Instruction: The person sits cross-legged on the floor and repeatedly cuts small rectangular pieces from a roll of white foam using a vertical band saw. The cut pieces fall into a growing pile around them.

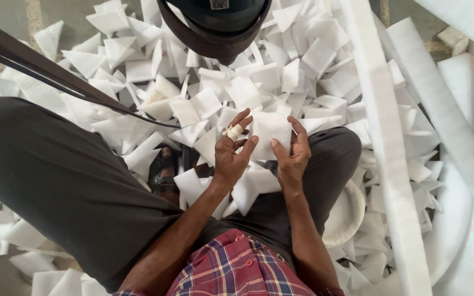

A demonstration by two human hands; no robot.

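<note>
— Head view: what's in hand?
— White foam square (271,131), pinched between left hand (232,156) and right hand (292,159), both grips closed on its edges, above the lap.
— Surroundings?
— Cut foam pieces (237,82) heaped across floor; long foam strips (379,126) at right.

2 hands (237,156), 1 held foam square (271,131), 3 foam strips (382,137)

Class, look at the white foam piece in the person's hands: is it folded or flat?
Flat: the white foam piece shows one unbent face, pinched between left hand and right hand.
</note>
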